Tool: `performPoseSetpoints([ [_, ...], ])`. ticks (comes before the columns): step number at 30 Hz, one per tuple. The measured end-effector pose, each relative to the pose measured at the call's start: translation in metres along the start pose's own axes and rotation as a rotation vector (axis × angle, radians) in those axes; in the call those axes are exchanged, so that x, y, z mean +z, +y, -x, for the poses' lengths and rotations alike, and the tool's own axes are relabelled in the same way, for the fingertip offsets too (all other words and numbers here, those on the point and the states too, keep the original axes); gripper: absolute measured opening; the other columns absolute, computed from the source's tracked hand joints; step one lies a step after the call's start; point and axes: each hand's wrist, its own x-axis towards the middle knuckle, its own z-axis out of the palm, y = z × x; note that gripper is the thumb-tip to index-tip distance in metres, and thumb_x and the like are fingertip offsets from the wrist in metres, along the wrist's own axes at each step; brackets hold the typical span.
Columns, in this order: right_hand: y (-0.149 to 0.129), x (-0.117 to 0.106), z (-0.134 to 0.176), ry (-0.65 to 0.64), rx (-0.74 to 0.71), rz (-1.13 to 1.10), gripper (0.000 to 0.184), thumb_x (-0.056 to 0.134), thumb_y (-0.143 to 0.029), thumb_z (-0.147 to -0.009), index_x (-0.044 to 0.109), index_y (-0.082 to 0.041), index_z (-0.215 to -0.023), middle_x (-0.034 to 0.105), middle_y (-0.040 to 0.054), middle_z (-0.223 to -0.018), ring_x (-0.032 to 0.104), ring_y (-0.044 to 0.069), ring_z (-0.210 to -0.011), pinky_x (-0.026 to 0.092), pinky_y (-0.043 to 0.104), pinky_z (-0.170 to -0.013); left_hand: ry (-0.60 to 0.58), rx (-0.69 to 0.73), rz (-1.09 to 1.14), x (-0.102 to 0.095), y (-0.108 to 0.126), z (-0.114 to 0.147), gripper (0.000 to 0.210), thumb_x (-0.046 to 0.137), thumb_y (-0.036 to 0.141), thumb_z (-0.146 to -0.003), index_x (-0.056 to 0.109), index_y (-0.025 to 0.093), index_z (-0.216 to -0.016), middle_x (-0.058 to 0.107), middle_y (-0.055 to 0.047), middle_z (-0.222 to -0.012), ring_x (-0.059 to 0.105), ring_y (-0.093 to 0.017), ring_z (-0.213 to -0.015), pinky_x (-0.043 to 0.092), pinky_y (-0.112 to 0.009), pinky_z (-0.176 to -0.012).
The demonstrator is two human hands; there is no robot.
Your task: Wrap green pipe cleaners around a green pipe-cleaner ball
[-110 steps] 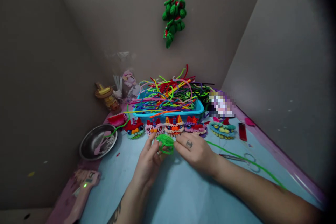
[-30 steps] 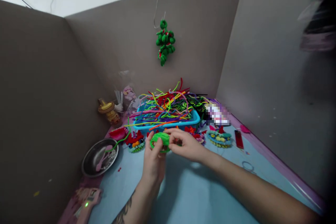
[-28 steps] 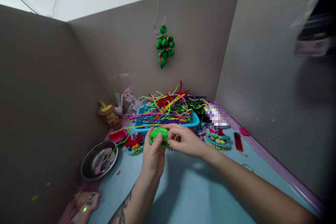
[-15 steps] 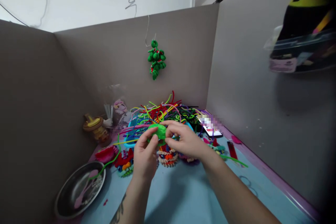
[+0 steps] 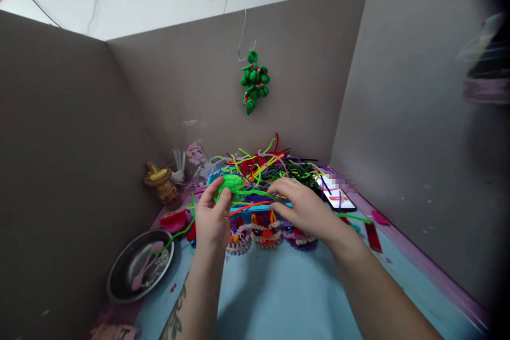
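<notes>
My left hand point(image 5: 213, 218) pinches a bright green, fuzzy oval piece point(image 5: 233, 184) of wound pipe cleaner between thumb and fingers. From that piece a green strand point(image 5: 257, 192) stretches rightward to my right hand point(image 5: 305, 207), whose thumb and fingers curl about its far end. Both hands are above the front of a blue tray point(image 5: 255, 207) heaped with many-coloured pipe cleaners point(image 5: 274, 162). Below them, small animal-like pipe-cleaner figures stand in a row, among them an orange and beige one point(image 5: 265, 231) and a purple one point(image 5: 298, 236).
A metal bowl point(image 5: 119, 271) with a pink spoon is at left, below a brown and yellow jar point(image 5: 163, 186). A phone point(image 5: 338, 199) lies right of the tray, near a dark red strip point(image 5: 373, 237). A green ornament point(image 5: 255, 82) hangs on the back partition point(image 5: 191, 74).
My right hand has drawn away rightward from the green piece, and a strand now spans the gap. My left hand keeps its hold. The camera view has shifted.
</notes>
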Motion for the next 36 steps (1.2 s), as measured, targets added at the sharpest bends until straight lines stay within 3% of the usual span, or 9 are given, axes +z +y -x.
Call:
performPoseSetpoints([
  [3, 0.009, -0.001, 0.001, -0.071, 0.043, 0.026, 0.017, 0.054, -0.017, -0.084, 0.066, -0.022, -0.096, 0.07, 0.005, -0.096, 0.064, 0.022, -0.09, 0.048, 0.036, -0.08, 0.028, 0.057, 0.009, -0.008, 0.01, -0.008, 0.043, 0.085, 0.02, -0.053, 0.072, 0.02, -0.094, 0.07, -0.001, -0.083, 0.064, -0.01, -0.07, 0.049, -0.021, -0.069],
  [14, 0.013, 0.008, 0.0, -0.235, 0.07, 0.047, 0.02, 0.059, -0.026, -0.083, 0.07, -0.018, -0.099, 0.068, 0.0075, -0.094, 0.062, 0.021, -0.089, 0.045, 0.031, -0.077, 0.106, 0.134, 0.03, -0.025, 0.016, -0.027, 0.045, 0.087, 0.021, -0.049, 0.071, 0.019, -0.091, 0.07, 0.0, -0.078, 0.064, -0.009, -0.068, 0.049, -0.02, -0.069],
  [19, 0.024, 0.018, 0.0, -0.286, 0.142, 0.057, 0.015, 0.057, -0.022, -0.081, 0.072, -0.019, -0.079, 0.067, 0.0043, -0.076, 0.06, 0.019, -0.073, 0.041, 0.028, -0.067, 0.084, 0.131, 0.039, -0.026, 0.015, -0.027, 0.045, 0.087, 0.021, -0.049, 0.072, 0.02, -0.092, 0.07, 0.0, -0.076, 0.064, -0.008, -0.067, 0.049, -0.019, -0.067],
  [21, 0.027, 0.021, -0.001, -0.21, 0.197, 0.041, 0.015, 0.061, -0.022, -0.077, 0.072, -0.019, -0.068, 0.064, 0.0048, -0.075, 0.059, 0.019, -0.074, 0.04, 0.029, -0.067, 0.087, 0.132, 0.035, -0.025, 0.015, -0.026, 0.045, 0.087, 0.021, -0.049, 0.072, 0.02, -0.091, 0.07, 0.0, -0.076, 0.063, -0.008, -0.065, 0.049, -0.018, -0.066],
  [24, 0.028, 0.022, -0.003, 0.015, 0.37, -0.135, 0.02, 0.064, -0.031, -0.075, 0.068, -0.019, -0.059, 0.06, 0.0024, -0.066, 0.055, 0.017, -0.066, 0.038, 0.029, -0.062, 0.089, 0.119, 0.024, -0.022, 0.013, -0.023, 0.045, 0.087, 0.021, -0.05, 0.072, 0.019, -0.092, 0.069, 0.0, -0.077, 0.062, -0.007, -0.065, 0.049, -0.017, -0.065],
  [28, 0.018, 0.023, -0.005, 0.233, 0.544, -0.791, 0.03, 0.071, -0.046, -0.068, 0.062, -0.018, -0.063, 0.057, -0.0025, -0.055, 0.05, 0.012, -0.052, 0.037, 0.025, -0.053, 0.064, 0.063, 0.034, -0.016, 0.006, -0.017, 0.044, 0.086, 0.019, -0.051, 0.071, 0.019, -0.092, 0.069, 0.0, -0.082, 0.063, -0.007, -0.068, 0.049, -0.019, -0.068],
  [31, 0.007, 0.024, -0.006, 0.326, 0.58, -1.129, 0.035, 0.081, -0.045, -0.057, 0.061, -0.018, -0.067, 0.064, -0.0014, -0.06, 0.055, 0.01, -0.054, 0.043, 0.022, -0.055, 0.035, -0.013, 0.053, -0.009, 0.001, -0.01, 0.045, 0.086, 0.019, -0.051, 0.071, 0.019, -0.094, 0.069, 0.0, -0.082, 0.063, -0.007, -0.067, 0.049, -0.019, -0.068],
  [34, 0.001, 0.025, -0.007, 0.463, 0.533, -1.167, 0.035, 0.085, -0.042, -0.054, 0.062, -0.018, -0.068, 0.065, -0.0018, -0.061, 0.057, 0.01, -0.055, 0.046, 0.021, -0.056, 0.019, -0.069, 0.072, -0.004, -0.002, -0.005, 0.044, 0.085, 0.019, -0.052, 0.071, 0.019, -0.094, 0.07, 0.0, -0.082, 0.064, -0.008, -0.067, 0.05, -0.019, -0.068],
  [36, 0.0, 0.026, -0.007, 0.482, 0.511, -1.141, 0.034, 0.084, -0.041, -0.056, 0.064, -0.018, -0.07, 0.065, -0.0018, -0.06, 0.058, 0.01, -0.056, 0.046, 0.02, -0.056, 0.015, -0.101, 0.087, -0.001, -0.002, -0.002, 0.043, 0.085, 0.017, -0.052, 0.071, 0.018, -0.093, 0.07, -0.001, -0.08, 0.064, -0.008, -0.067, 0.05, -0.019, -0.067],
])
